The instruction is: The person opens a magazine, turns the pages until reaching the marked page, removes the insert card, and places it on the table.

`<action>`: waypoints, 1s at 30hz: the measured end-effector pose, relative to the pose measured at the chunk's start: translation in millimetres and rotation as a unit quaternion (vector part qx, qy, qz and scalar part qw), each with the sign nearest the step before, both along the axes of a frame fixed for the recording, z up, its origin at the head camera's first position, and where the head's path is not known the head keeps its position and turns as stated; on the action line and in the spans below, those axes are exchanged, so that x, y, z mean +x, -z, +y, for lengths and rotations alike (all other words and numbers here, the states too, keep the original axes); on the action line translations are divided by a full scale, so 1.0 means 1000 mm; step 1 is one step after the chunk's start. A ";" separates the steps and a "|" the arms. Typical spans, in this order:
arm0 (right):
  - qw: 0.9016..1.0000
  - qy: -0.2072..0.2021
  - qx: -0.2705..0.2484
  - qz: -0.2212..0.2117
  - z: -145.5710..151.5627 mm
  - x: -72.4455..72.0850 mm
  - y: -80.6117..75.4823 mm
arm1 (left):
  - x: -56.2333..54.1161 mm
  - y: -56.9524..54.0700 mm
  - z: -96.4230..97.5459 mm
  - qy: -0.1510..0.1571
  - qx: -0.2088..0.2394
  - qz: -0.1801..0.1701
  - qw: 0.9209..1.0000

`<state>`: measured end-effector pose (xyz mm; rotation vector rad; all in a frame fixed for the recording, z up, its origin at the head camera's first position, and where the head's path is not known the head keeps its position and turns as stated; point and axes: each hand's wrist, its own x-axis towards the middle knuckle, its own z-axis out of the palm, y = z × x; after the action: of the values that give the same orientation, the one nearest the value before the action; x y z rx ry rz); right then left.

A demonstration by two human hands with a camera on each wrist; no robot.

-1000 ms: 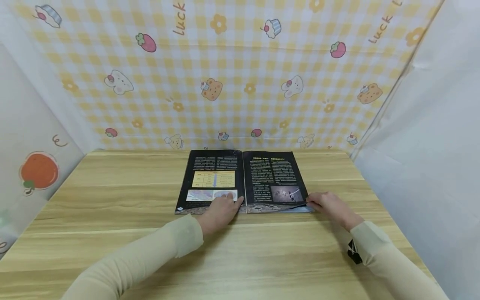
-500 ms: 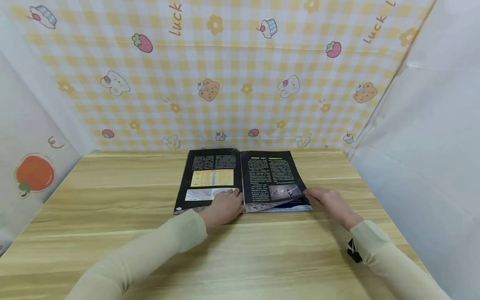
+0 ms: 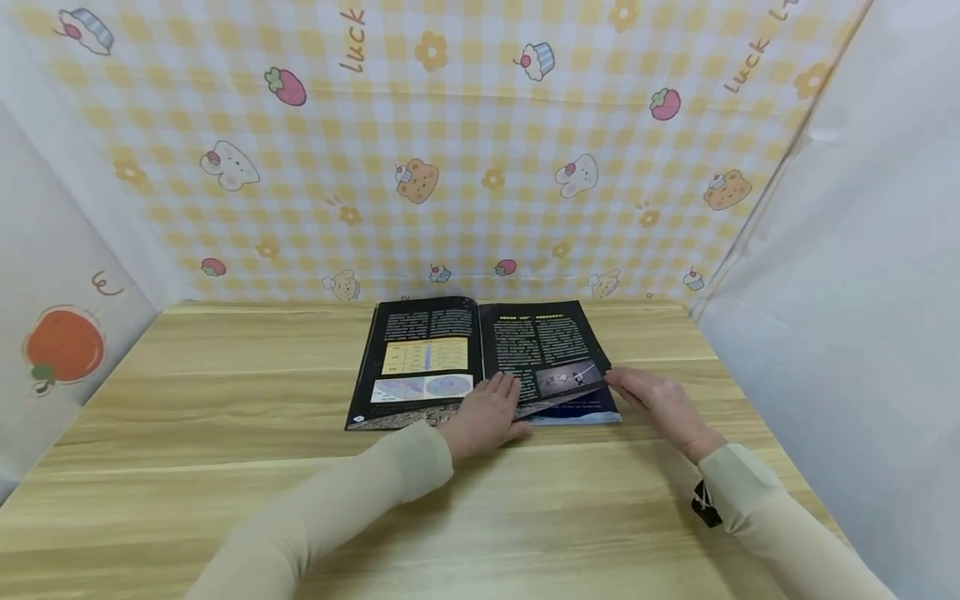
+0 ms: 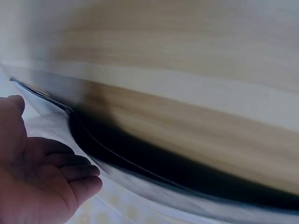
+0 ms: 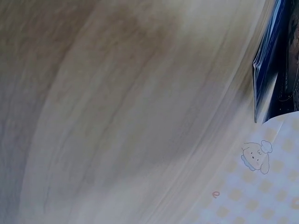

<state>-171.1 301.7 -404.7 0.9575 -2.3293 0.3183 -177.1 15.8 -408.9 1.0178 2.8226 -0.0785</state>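
Observation:
An open magazine (image 3: 427,325) with black pages lies at the back of the table. My right hand (image 3: 660,404) pinches the lower outer corner of its right-hand page (image 3: 566,377). That corner is lifted, baring a dark blue and pale page (image 3: 585,412) beneath. My left hand (image 3: 486,417) lies across the lower edge just right of the spine, fingers extended and together. In the left wrist view, the left hand (image 4: 46,177) shows its palm and relaxed fingers beside the magazine's curved edge (image 4: 140,163). The right wrist view catches the magazine corner (image 5: 268,79) with leaves parted; the right hand is out of that frame.
The wooden table (image 3: 225,375) ends at a yellow checked cloth (image 3: 450,108) behind the magazine. White panels close off both sides, such as the right panel (image 3: 862,292). A small black object (image 3: 705,504) hangs by the right cuff.
My left hand has slid right from the left page across the spine. The right hand has raised the right page's corner and moved slightly up and left, uncovering more of the page below.

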 end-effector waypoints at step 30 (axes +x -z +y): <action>0.995 0.051 -0.019 -0.087 -0.004 0.004 0.011 | -0.030 -0.004 0.059 -0.033 0.062 0.138 0.988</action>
<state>-167.2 297.5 -415.6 0.8181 -2.5108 0.4190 -206.9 74.8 -404.8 1.0077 3.1437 -0.0404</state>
